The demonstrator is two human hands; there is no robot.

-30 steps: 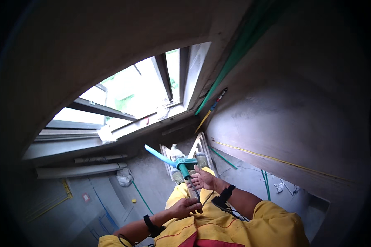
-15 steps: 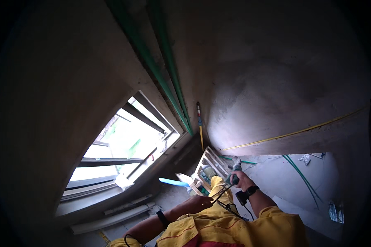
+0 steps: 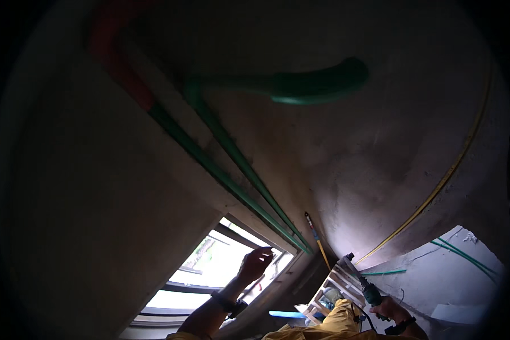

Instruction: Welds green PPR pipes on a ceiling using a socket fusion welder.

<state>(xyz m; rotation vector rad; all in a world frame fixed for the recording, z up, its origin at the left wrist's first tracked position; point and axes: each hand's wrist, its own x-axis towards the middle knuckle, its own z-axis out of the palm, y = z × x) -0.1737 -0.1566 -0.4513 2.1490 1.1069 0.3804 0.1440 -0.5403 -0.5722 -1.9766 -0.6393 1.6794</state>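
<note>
dim walls (image 3: 379, 147), slim green-and-grey tool (image 3: 371, 293)

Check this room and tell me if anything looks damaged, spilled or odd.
One thing stands out: at upper left, a bent red section meets a green pipe, so the run's colour changes abruptly. I see nothing spilled or broken, though the upper area is too dark to check fully.

Grn pwr tool (image 3: 372, 293), yel trousers (image 3: 339, 321), grn pipes (image 3: 226, 140), blu tube (image 3: 286, 314)
</note>
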